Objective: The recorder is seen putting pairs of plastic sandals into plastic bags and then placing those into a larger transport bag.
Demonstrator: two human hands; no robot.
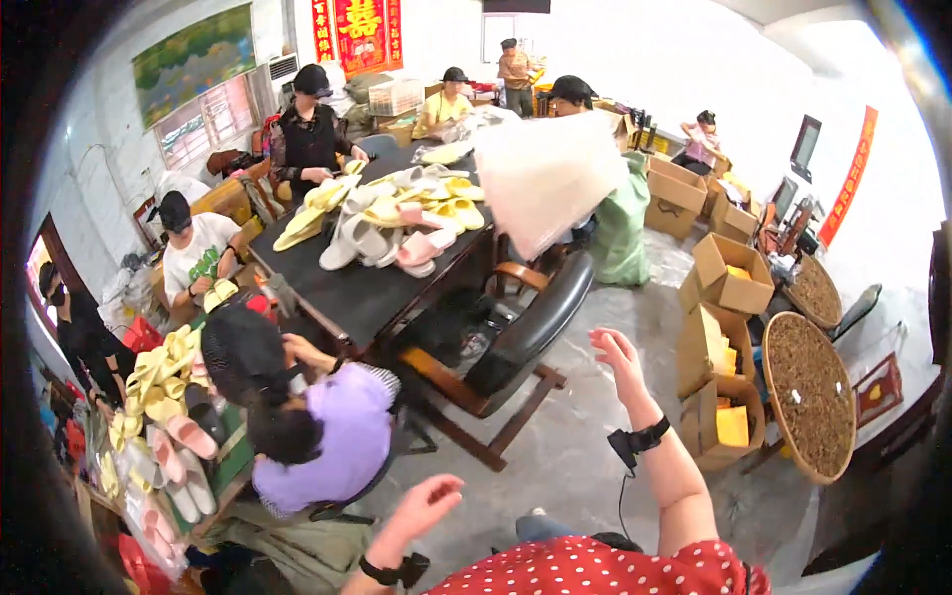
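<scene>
My left hand (424,506) is raised at the lower middle, its fingers loosely bent and apart, with nothing seen in it. Farther out on the right, my right hand (617,362) is lifted with its fingers stretched, also without anything in it. A black band with a small box sits on each wrist. Nearest to my right hand is a black padded chair (540,322). Beyond the chair, a large whitish translucent plastic bag or sheet (545,178) hangs in the air, apart from my hands; what holds it up is hidden.
A black table (367,302) bears a heap of yellow, grey and pink slippers (397,213). Close by on the left, a person in purple (337,426) sits beside more slippers (164,382). Open cartons (734,273), a green sack (622,228) and round woven trays (808,397) stand at right.
</scene>
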